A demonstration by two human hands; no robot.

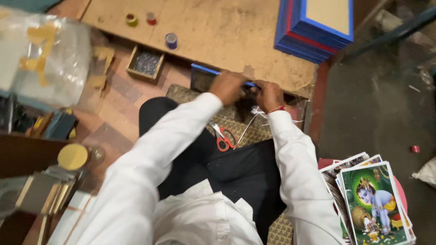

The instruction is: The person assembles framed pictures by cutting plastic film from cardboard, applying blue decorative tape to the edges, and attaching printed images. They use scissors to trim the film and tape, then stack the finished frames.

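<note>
A blue-edged picture frame (204,72) stands on its edge against the front of the low wooden counter (213,31), its long axis running left to right across the view, tilting slightly down toward the right. Only its ribbed blue top edge and a dark face below it show; the rest is behind the hands. The left hand (228,87) and right hand (269,95) are close together at the frame's right part, fingers curled over it. They seem to pinch something small at the frame's back, but motion blur hides what. A red thread (275,109) circles the right wrist.

Just left of the frame, a small open wooden box (145,63) sits on the floor, filled with tiny dark metal pieces, probably nails. A big clear plastic bag (50,54) further left holds pale flat items and yellowish scraps.

On the woven mat (240,120) near the person's lap lie red-handled scissors (223,138) and some white string (254,115). On the counter stand three small tape rolls (171,41) and a stack of blue and red frames (315,27). A pile of colourful printed pictures (374,199) lies by the right elbow. A round yellow lid (72,156) sits at left.
</note>
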